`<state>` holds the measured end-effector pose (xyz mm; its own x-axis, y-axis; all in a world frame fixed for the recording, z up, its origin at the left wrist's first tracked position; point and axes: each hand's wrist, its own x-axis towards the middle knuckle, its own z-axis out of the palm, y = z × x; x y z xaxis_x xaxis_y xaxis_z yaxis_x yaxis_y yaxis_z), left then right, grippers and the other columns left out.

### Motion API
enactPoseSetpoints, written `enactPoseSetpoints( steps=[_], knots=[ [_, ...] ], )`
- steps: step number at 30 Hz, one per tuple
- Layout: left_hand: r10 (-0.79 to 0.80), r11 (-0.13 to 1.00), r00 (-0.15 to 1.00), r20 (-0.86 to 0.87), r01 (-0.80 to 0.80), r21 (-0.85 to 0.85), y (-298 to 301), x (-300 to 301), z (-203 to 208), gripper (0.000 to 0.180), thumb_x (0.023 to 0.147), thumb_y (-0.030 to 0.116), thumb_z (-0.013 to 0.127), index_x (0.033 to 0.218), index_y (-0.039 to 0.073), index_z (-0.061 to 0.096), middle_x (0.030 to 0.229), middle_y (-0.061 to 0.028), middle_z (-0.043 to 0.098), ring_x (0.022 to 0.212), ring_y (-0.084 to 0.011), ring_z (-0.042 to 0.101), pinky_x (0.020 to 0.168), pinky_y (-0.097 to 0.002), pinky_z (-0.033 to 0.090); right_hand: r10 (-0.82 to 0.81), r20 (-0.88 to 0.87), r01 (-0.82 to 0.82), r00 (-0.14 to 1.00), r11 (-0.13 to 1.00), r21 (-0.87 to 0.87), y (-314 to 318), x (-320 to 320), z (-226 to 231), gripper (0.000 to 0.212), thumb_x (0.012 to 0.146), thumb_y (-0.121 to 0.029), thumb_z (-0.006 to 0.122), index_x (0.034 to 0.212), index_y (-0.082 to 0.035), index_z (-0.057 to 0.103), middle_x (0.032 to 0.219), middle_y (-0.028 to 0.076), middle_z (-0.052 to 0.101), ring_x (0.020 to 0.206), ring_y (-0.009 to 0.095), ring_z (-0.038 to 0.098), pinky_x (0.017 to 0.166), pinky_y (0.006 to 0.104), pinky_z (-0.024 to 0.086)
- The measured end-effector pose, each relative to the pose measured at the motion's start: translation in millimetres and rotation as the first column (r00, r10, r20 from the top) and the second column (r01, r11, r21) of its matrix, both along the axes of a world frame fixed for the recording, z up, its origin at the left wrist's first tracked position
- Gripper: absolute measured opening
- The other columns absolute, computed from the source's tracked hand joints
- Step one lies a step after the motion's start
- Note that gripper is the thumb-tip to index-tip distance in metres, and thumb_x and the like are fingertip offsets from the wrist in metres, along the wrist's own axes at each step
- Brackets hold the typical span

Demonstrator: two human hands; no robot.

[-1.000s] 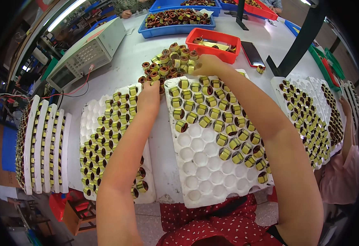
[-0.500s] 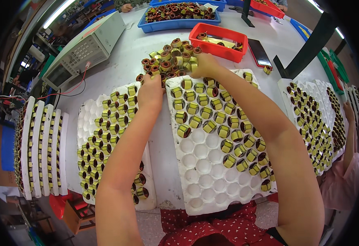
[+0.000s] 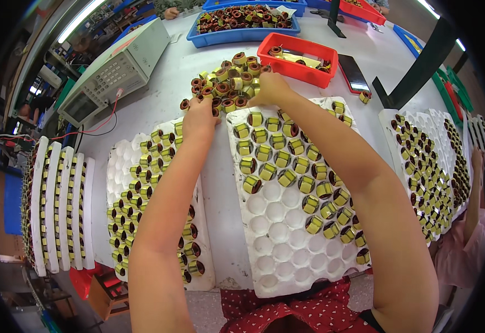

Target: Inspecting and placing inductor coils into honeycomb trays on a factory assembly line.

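Note:
A heap of ring-shaped wound coils with yellow tape (image 3: 235, 83) lies on the table in front of me. My left hand (image 3: 200, 119) reaches into its near left edge, fingers curled down among the coils. My right hand (image 3: 271, 89) curls round the heap's right side, thumb low against the coils. Coils and the backs of the hands hide the fingertips, so what each grips does not show. Below my right forearm a white foam tray (image 3: 275, 247) holds taped coils in its upper and right pockets; its lower left pockets are bare. Another partly filled foam tray (image 3: 123, 166) lies beneath my left forearm.
Foam trays with coils stand on edge (image 3: 59, 205) at the left, near a bench meter (image 3: 109, 72) with leads. Beyond the heap are a red bin (image 3: 295, 69), a blue bin (image 3: 242, 38) of coils and a phone (image 3: 353, 74). A dark metal stand (image 3: 420, 69) rises at right.
The view has shifted slightly, so the trays sit a little lower. Both hands stay at the heap with small finger movements; a coil at its left edge appears farther left.

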<state>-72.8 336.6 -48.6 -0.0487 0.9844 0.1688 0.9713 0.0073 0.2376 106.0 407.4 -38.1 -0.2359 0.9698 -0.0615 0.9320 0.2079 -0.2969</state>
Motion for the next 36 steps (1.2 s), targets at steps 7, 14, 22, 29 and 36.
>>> enactPoseSetpoints(
  steps=[7, 14, 22, 29, 36],
  knots=[
    [0.028, 0.999, 0.999, -0.035, -0.029, -0.026, 20, 3, 2, 0.034, 0.067, 0.009, 0.073, 0.093, 0.001, 0.053, 0.108, -0.0192, 0.050, 0.088, -0.0345, 0.060, 0.075, -0.0391, 0.051, -0.023, -0.041, 0.020, 0.999, 0.997, -0.071, 19, -14, -6, 0.056, 0.055, -0.034, 0.080, 0.097, 0.000, 0.064, 0.103, 0.017, 0.061, 0.104, 0.033, 0.052, 0.083, 0.0363, 0.047],
    [0.097, 0.995, 0.994, -0.057, -0.099, -0.025, 38, -1, -3, 0.049, 0.063, 0.012, 0.076, 0.107, 0.007, 0.056, 0.104, -0.0164, 0.054, 0.094, -0.0314, 0.057, 0.078, -0.0386, 0.049, -0.091, -0.120, 0.092, 0.989, 0.996, 0.005, 20, -22, -11, 0.048, 0.058, -0.028, 0.078, 0.093, 0.002, 0.064, 0.100, 0.019, 0.062, 0.102, 0.033, 0.054, 0.081, 0.0352, 0.048],
    [-0.046, 0.968, 0.998, 0.038, 0.035, 0.249, 2, -21, 20, 0.047, 0.067, 0.007, 0.071, 0.111, 0.009, 0.056, 0.113, -0.0133, 0.054, 0.098, -0.0293, 0.055, 0.084, -0.0368, 0.046, 0.096, -0.090, -0.089, 0.991, 0.993, 0.075, 25, 1, -7, 0.025, 0.068, -0.015, 0.061, 0.084, 0.003, 0.064, 0.090, 0.020, 0.064, 0.087, 0.032, 0.062, 0.075, 0.0383, 0.049],
    [0.227, 0.897, 0.963, -0.147, -0.148, 0.416, -70, -171, 49, 0.037, 0.084, 0.027, 0.054, 0.114, 0.006, 0.054, 0.115, -0.0153, 0.055, 0.106, -0.0311, 0.051, 0.088, -0.0401, 0.041, 0.220, -0.544, -0.174, 0.810, 0.975, 0.136, -44, 54, 35, 0.025, 0.078, -0.011, 0.062, 0.098, 0.004, 0.061, 0.080, 0.010, 0.065, 0.073, 0.013, 0.061, 0.063, 0.0254, 0.050],
    [0.789, 0.615, 0.468, 0.399, -0.592, -0.521, -180, -245, 42, 0.092, 0.081, 0.070, 0.025, 0.134, -0.004, 0.029, 0.137, -0.0227, 0.032, 0.128, -0.0357, 0.029, 0.099, -0.0514, 0.026, 0.190, -0.605, -0.250, 0.773, 0.968, -0.014, -154, 119, 79, 0.020, 0.083, -0.010, 0.058, 0.097, 0.004, 0.061, 0.080, 0.005, 0.063, 0.070, 0.007, 0.059, 0.061, 0.0201, 0.048]
  ],
)
